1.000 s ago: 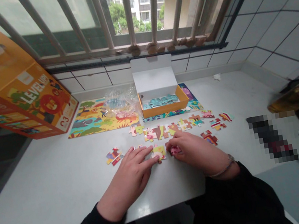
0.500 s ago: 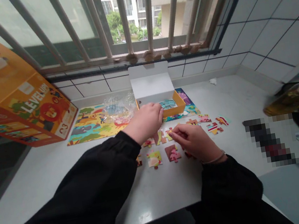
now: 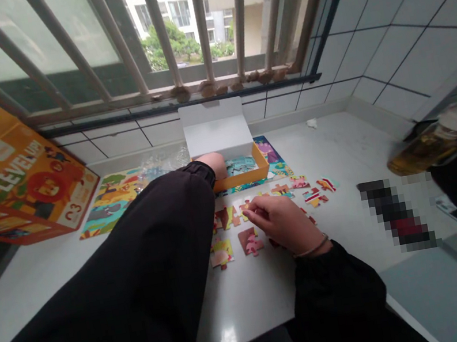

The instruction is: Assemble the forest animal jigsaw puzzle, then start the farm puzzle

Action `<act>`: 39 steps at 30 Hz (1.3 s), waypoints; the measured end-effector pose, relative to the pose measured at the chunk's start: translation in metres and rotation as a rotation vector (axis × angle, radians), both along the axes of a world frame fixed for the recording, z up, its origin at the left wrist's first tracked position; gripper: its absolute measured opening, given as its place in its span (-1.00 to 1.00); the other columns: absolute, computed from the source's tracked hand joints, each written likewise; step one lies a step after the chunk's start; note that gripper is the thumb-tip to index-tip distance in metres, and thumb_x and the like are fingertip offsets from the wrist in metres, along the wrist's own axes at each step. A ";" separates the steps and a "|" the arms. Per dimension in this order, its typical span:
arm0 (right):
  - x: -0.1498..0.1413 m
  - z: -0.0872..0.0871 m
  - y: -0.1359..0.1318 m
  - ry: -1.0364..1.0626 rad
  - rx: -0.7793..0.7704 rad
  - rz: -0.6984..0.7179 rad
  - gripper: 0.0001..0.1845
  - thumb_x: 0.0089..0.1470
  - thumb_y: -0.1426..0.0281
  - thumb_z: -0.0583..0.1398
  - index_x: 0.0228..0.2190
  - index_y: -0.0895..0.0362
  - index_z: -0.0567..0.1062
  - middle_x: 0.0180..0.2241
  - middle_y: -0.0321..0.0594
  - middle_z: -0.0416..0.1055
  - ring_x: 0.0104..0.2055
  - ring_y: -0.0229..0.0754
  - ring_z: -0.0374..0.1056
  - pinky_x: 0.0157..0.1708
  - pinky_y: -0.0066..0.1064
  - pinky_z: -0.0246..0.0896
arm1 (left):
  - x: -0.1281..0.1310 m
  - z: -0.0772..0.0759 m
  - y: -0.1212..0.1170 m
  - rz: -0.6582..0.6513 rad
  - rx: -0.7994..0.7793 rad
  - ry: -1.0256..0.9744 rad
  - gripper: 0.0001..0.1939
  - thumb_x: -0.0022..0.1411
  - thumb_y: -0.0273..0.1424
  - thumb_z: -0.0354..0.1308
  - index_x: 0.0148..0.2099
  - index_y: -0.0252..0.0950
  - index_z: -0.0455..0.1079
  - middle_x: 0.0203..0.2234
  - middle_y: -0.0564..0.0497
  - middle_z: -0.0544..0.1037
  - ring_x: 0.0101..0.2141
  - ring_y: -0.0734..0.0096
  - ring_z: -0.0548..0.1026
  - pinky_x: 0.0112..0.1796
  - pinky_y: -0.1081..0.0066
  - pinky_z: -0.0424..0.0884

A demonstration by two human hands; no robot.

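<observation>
My left hand reaches over the front wall into the left part of an open orange box. Its fingers are hidden inside. Teal puzzle pieces lie in the box to the right of this hand. My right hand is closed low over the counter, thumb and fingers drawn together at the edge of a yellow puzzle piece; whether it grips anything is hidden. Around it lie a brown piece with a pink figure, a yellow-green piece and several joined pieces.
A large orange "LEVEL UP!" box stands at the left. Beneath the small box lie colourful picture sheets, with clear plastic wrap on one. A bottle of amber liquid is at the right, beyond a pixelated dark object.
My left hand has moved forward and down into the box, its fingers now out of sight. The right hand stays by the same puzzle pieces. The view has shifted slightly right.
</observation>
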State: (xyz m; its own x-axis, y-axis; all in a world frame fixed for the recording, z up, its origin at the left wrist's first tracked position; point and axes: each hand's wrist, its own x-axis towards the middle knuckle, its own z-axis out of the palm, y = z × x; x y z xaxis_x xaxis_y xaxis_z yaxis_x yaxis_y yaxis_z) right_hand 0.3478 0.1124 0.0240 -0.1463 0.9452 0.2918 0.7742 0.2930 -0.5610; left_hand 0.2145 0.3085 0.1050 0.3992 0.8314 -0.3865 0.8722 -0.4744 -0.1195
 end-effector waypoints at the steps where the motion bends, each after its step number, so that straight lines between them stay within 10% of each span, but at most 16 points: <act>1: 0.000 0.000 0.000 0.010 0.003 -0.001 -0.71 0.42 0.32 0.24 -0.39 0.07 0.45 -0.43 -0.29 0.46 -0.40 -0.20 0.29 -0.34 -0.34 -0.03 | 0.001 0.000 0.000 -0.002 -0.005 0.011 -0.43 0.25 -0.31 0.31 0.24 -0.48 0.58 0.13 -0.38 0.61 0.16 -0.04 0.57 0.22 0.15 0.45; 39: 0.001 0.004 -0.001 0.076 -0.067 0.002 -0.80 0.39 0.34 0.26 -0.34 0.09 0.55 -0.45 -0.31 0.48 -0.40 -0.21 0.31 -0.34 -0.34 -0.01 | -0.023 -0.008 0.021 0.039 -0.092 -0.278 -0.30 0.21 -0.06 0.42 0.30 -0.29 0.55 0.05 -0.07 0.67 -0.12 0.34 0.57 -0.24 0.48 0.33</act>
